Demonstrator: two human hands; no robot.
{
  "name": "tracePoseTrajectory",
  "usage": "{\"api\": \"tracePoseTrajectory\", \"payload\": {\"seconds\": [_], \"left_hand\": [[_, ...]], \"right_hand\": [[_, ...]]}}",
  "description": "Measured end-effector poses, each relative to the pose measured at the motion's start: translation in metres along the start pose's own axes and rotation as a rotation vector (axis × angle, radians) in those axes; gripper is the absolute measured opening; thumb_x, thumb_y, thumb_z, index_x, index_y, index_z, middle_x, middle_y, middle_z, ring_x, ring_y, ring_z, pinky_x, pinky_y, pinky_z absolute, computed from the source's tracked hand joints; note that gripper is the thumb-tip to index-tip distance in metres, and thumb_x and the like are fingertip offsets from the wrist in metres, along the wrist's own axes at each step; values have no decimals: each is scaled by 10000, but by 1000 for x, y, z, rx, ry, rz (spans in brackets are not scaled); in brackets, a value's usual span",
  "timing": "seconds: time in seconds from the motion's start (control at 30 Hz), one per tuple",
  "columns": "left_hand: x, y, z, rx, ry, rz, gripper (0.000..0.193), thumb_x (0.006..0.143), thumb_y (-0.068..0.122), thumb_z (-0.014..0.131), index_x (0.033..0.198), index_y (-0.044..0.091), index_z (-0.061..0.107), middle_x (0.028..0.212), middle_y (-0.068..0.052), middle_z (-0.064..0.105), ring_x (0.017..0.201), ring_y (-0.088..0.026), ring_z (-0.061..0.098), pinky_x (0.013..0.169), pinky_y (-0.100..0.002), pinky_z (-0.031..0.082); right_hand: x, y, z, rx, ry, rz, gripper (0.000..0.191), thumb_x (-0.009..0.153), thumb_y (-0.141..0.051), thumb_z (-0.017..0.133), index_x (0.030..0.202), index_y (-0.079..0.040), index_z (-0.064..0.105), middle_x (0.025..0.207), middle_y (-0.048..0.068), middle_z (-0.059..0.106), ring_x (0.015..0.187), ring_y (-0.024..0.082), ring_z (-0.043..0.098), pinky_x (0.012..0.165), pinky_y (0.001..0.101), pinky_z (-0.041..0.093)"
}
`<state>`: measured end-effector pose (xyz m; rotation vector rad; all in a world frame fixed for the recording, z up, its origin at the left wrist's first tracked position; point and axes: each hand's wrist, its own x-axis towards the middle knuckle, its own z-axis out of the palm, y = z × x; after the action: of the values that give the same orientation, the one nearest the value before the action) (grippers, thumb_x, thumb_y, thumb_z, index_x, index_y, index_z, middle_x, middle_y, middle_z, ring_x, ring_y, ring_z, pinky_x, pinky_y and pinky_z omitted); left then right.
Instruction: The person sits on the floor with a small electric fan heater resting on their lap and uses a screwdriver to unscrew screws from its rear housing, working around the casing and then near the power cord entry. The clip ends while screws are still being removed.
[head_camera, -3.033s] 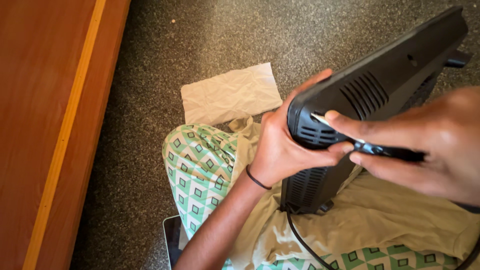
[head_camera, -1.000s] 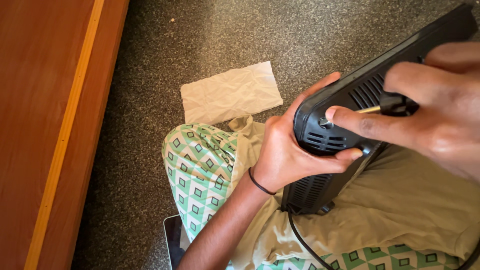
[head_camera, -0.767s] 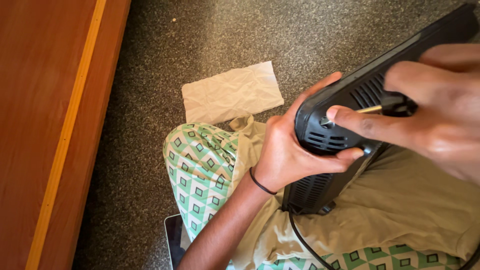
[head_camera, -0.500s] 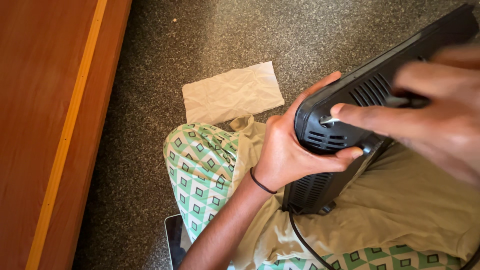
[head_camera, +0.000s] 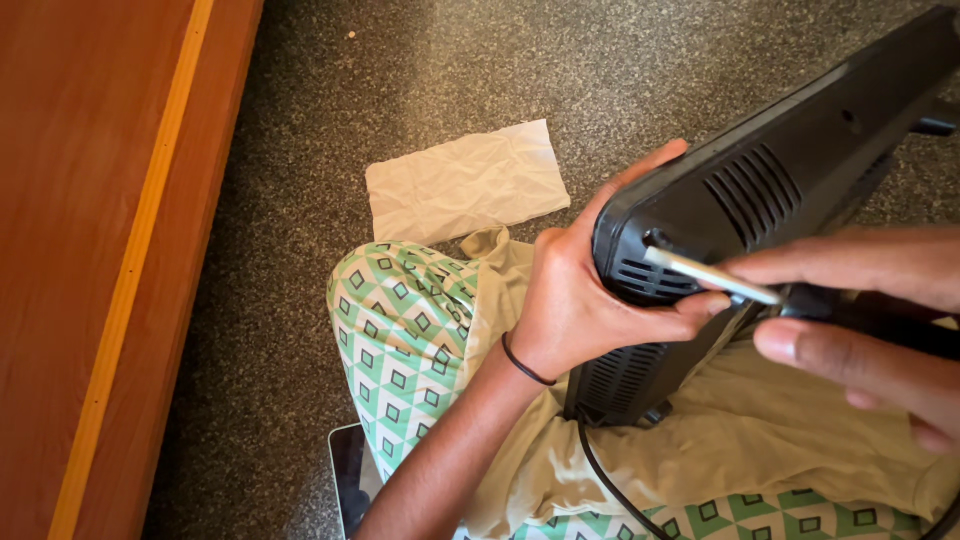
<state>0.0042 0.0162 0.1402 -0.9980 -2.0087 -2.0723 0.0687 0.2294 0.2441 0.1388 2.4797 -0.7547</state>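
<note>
Setting: a home interior, floor level. A speckled grey stone floor (head_camera: 300, 300) is lying beside a polished wooden furniture panel (head_camera: 90, 250). Right of that panel, a person is sitting in green patterned clothing (head_camera: 400, 330); a crumpled paper sheet (head_camera: 465, 182) is lying nearby.

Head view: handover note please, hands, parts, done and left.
Left hand: grips the corner of the black vented device, propped on the lap over a beige cloth.
Right hand: holds a screwdriver, tip in a hole at the device's corner.
Nearby: crumpled paper on the floor, cable hanging below.
Done: no removed screws visible.
Left: casing appears closed.
</note>
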Motion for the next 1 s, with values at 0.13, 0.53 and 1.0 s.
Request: {"api": "tracePoseTrajectory", "payload": {"seconds": [0.13,0.53,1.0], "left_hand": [[-1,-1,0,20,0,-8,915,773,264,945,1542,104,477,1315,-50,736,1137,-87,765,1041,-245,637],[-2,1,2,-7,-7,-37,920,772,259,938,1550,101,473,1260,-49,758,1131,-95,769,1042,-251,638],[-2,-2,0,-33,-16,-50,940,769,258,947,1562,111,463,1319,-55,738,1200,-109,746,1096,-262,616]], "right_hand": [[1,-14,-2,-11,-43,451,549,972,-342,628,1502,-448,534,797,120,663,524,215,663,424,338,570],[0,-9,-1,138,32,315,366,1097,-344,576,1454,-418,541,690,149,603,323,238,481,329,406,414],[22,-19,-30,58,-37,345,313,1024,-327,642,1322,-408,698,733,150,632,431,238,553,393,416,486]]}}
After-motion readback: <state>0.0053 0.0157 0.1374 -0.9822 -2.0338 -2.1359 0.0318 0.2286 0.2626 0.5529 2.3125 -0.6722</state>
